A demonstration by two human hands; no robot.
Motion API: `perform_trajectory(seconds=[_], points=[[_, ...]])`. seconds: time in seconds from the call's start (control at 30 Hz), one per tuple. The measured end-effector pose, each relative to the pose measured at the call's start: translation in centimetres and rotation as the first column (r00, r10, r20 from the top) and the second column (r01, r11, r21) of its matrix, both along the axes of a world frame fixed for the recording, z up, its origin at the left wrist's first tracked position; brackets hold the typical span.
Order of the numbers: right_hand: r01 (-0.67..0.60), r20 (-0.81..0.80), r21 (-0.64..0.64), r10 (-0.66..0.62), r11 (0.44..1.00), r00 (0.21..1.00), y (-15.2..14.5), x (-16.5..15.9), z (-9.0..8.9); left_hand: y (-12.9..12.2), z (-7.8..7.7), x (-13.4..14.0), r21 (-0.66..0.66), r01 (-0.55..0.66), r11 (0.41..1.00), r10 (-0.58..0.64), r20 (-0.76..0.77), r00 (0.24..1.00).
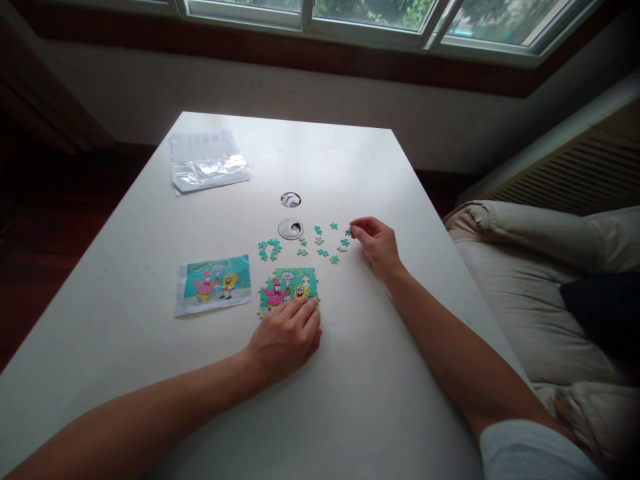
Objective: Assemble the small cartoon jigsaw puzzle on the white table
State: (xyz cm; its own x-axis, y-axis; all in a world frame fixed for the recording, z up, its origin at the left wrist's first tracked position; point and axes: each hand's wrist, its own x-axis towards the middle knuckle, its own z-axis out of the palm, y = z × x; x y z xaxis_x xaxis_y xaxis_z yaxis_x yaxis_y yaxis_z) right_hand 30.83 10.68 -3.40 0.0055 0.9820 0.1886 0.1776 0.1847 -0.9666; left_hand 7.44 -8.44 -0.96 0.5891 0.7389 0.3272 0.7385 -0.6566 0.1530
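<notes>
A partly assembled jigsaw puzzle (274, 293) with cartoon figures lies on the white table, with gaps in its upper right part. My left hand (287, 333) rests over its lower right part, fingers bent and close together against it, hiding the bottom edge. To the upper right, thumb and forefinger of my right hand (377, 243) pinch a small teal puzzle piece (349, 232) at the edge of a scatter of loose pieces (323, 253). Another cluster of loose pieces (270, 249) sits just above the puzzle. Left of the puzzle is a reference picture (215, 285) of the same figures.
Two round metallic discs (291, 229) are set in or lying on the table (200, 387) beyond the pieces. A clear plastic bag with papers (210, 160) lies at the far left. A beige sofa (520, 287) stands along the right side, below a window (370, 13).
</notes>
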Motion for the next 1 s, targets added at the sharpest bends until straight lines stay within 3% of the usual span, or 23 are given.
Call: perform_trajectory(seconds=[1.0], points=[[0.012,0.057,0.010,-0.013,1.000,0.998,0.02,-0.02,-0.38,-0.04,-0.12,-0.01,-0.026,0.005,1.000,-0.005,0.005,1.000]])
